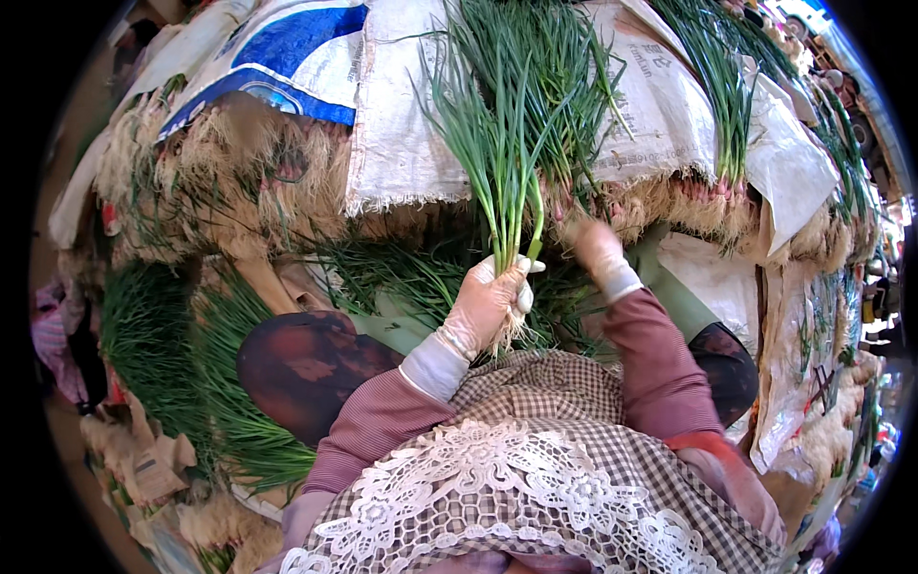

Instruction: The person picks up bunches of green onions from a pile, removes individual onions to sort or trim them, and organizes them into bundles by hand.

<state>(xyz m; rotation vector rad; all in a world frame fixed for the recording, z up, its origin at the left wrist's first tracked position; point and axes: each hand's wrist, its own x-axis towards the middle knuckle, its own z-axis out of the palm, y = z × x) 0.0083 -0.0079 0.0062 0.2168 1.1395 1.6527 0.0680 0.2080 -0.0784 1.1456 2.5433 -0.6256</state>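
Sacks behind; left hand grips scallions upright.

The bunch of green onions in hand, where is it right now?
Head view, centre: the bunch of green onions stands upright in the left hand, with the right hand just beside it.

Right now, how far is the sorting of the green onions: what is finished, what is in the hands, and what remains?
Done: flat heaps of long green onions lie at the left. In hand: the gloved left hand grips a small upright bunch of green onions; the right hand, blurred, reaches into the rooty pile. Left: many rooted bundles under white woven sacks.
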